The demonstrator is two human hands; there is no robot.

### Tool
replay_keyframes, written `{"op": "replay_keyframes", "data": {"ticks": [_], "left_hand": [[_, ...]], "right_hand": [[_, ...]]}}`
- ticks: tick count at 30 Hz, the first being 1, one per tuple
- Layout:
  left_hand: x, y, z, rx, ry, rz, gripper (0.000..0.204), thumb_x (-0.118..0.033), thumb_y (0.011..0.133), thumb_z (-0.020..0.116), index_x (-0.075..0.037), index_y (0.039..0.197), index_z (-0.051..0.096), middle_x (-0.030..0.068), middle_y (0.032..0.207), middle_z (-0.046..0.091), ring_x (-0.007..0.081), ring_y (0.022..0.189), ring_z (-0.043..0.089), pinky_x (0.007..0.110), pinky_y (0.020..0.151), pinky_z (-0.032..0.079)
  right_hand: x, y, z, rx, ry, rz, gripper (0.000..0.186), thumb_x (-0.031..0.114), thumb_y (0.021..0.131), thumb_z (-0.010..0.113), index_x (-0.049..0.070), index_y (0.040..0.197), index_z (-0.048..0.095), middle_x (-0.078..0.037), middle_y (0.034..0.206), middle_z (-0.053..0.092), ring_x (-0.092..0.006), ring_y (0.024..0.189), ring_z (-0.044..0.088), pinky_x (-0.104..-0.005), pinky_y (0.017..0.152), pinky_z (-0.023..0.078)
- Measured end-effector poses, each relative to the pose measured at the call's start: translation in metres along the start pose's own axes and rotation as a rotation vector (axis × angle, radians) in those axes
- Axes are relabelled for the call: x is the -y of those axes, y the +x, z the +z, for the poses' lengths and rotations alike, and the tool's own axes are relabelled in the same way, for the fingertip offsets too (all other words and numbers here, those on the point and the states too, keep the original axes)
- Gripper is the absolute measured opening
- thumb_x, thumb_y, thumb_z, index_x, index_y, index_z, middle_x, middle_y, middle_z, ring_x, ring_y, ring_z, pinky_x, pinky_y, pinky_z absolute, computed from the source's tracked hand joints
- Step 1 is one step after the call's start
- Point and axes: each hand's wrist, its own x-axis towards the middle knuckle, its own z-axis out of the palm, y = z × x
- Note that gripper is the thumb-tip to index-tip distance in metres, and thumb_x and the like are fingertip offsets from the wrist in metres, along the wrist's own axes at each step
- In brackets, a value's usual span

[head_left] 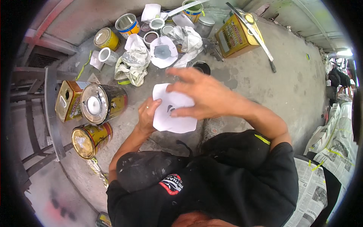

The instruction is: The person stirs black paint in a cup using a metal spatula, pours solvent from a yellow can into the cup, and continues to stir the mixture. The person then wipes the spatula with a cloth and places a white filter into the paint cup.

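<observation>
A white sheet of paper (179,124) with roughly cut edges and a small dark mark near its middle is in front of my body. My left hand (146,115) grips its left edge, thumb on top and a ring on one finger. Over the paper's right side hovers my right hand (206,92), fingers spread and partly hiding the sheet; whether its lowest finger touches the paper I cannot tell. Just beyond lies another white paper piece (153,56) with a grey wet patch (162,52). A dark open can (201,67) stands behind my right hand.
Crumpled stained cloths (132,62) lie by a white cup (107,56). Several paint cans, including a blue-and-yellow one (128,25), stand at the back. A square yellow tin (240,36) carries a long flat stick (251,30). Large tins (104,104) stand left, near a metal frame (55,113).
</observation>
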Motion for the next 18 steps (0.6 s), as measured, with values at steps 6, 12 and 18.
{"op": "replay_keyframes", "data": {"ticks": [6, 12, 18], "left_hand": [[-0.001, 0.002, -0.007, -0.004, 0.023, 0.050, 0.043, -0.022, 0.100, 0.039, 0.007, 0.128, 0.053, 0.0228, 0.115, 0.067, 0.0288, 0.099, 0.071, 0.037, 0.084, 0.061], [-0.008, 0.008, -0.004, -0.030, 0.309, 0.410, 0.053, -0.005, 0.091, 0.066, 0.004, 0.136, 0.040, 0.0212, 0.107, 0.069, 0.0260, 0.094, 0.072, 0.035, 0.082, 0.060], [-0.024, 0.010, 0.000, -0.115, 0.411, 0.484, 0.085, -0.022, 0.076, 0.087, 0.003, 0.139, 0.035, 0.0225, 0.109, 0.068, 0.0296, 0.096, 0.071, 0.040, 0.083, 0.057]], "right_hand": [[-0.083, -0.022, -0.050, -0.234, 0.130, 0.568, 0.049, 0.040, 0.086, 0.074, 0.000, 0.114, 0.068, -0.020, 0.103, 0.072, -0.0345, 0.094, 0.070, -0.0442, 0.084, 0.055], [-0.239, -0.142, 0.060, 0.441, -0.047, 0.882, 0.049, 0.050, 0.082, 0.074, 0.001, 0.091, 0.075, -0.014, 0.073, 0.072, -0.0251, 0.068, 0.070, -0.0386, 0.067, 0.054], [-0.154, -0.123, 0.127, 0.255, 0.360, 1.165, 0.072, 0.068, 0.083, 0.066, -0.002, 0.099, 0.073, -0.014, 0.078, 0.072, -0.0233, 0.067, 0.070, -0.0348, 0.066, 0.057]]}}
